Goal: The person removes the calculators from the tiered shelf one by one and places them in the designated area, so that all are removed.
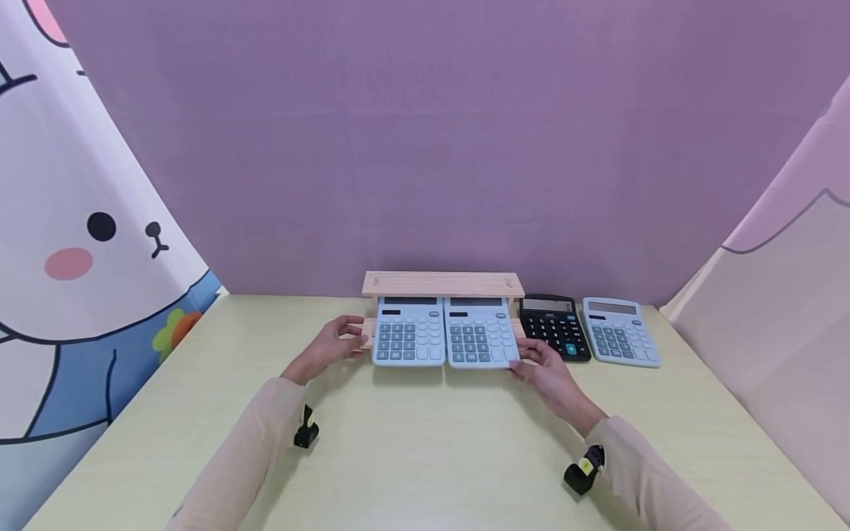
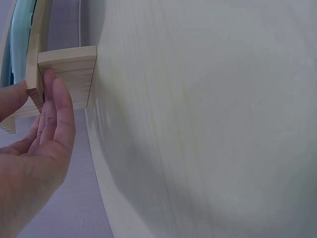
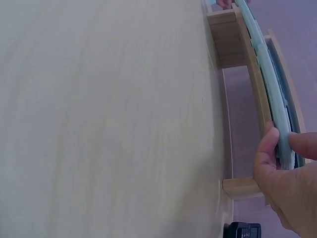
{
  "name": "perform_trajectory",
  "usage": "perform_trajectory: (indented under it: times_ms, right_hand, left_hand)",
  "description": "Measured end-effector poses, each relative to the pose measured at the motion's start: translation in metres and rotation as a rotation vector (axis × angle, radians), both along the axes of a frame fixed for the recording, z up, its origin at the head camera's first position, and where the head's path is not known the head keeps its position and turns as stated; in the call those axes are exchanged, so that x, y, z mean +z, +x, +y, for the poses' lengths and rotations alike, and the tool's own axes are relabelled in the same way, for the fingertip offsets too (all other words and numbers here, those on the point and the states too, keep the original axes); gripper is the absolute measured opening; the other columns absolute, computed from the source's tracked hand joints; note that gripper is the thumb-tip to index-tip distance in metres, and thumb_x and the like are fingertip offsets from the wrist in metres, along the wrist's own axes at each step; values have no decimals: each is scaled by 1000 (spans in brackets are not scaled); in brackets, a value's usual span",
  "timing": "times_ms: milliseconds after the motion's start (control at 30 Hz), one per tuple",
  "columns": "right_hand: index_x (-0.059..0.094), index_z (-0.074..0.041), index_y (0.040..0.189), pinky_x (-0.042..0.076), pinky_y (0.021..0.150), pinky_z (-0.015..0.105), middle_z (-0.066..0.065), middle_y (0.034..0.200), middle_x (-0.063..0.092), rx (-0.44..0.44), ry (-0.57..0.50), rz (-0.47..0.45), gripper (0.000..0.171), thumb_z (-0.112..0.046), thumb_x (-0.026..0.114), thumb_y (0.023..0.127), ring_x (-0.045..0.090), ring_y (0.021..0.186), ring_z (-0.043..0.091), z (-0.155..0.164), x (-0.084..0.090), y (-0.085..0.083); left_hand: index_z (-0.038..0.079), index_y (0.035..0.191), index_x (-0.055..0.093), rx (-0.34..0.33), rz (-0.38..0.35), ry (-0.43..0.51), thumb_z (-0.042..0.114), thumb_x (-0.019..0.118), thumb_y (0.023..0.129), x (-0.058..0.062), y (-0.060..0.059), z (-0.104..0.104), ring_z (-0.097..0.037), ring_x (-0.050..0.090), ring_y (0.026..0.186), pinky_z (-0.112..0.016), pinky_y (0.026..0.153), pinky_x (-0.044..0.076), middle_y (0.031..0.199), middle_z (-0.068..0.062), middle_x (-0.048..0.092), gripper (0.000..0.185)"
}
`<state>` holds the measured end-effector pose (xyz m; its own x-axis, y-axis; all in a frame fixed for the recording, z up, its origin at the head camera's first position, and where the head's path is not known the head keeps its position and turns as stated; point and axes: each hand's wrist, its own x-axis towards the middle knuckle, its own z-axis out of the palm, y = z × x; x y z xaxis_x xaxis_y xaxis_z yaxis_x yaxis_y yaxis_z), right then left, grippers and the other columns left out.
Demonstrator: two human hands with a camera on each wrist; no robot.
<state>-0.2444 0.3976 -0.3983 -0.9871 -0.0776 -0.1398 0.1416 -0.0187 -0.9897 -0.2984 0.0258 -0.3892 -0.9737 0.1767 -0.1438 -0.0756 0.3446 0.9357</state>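
A small wooden rack (image 1: 443, 284) stands at the back of the table. Two light-blue calculators lean side by side on it, the left calculator (image 1: 408, 360) close against the right calculator (image 1: 482, 359). My left hand (image 1: 330, 344) pinches the left end of the rack's lower board (image 2: 33, 74), thumb in front and fingers behind. At the other side, my right hand (image 1: 550, 377) holds the lower right corner of the right calculator. The right wrist view shows that calculator's edge (image 3: 280, 116) between the thumb and fingers.
Right of the rack, a black calculator (image 1: 556, 324) and another light-blue calculator (image 1: 622, 333) lie on the pale table (image 1: 425, 450). A purple curtain (image 1: 425, 147) rises right behind the rack. Printed cloth (image 1: 99, 295) hangs along the left side.
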Motion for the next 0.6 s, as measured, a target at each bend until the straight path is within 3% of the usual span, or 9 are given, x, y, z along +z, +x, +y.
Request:
perform_trajectory:
  times_ms: [600]
  right_hand:
    - [24, 5, 135, 53, 87, 27, 18, 119, 42, 4, -26, -21, 57, 11, 48, 84, 55, 89, 11, 1, 3, 9]
  left_hand:
    - [-2, 135, 31, 1, 11, 18, 1, 52, 89, -1, 0, 0, -16, 58, 87, -38, 87, 55, 121, -24, 44, 51]
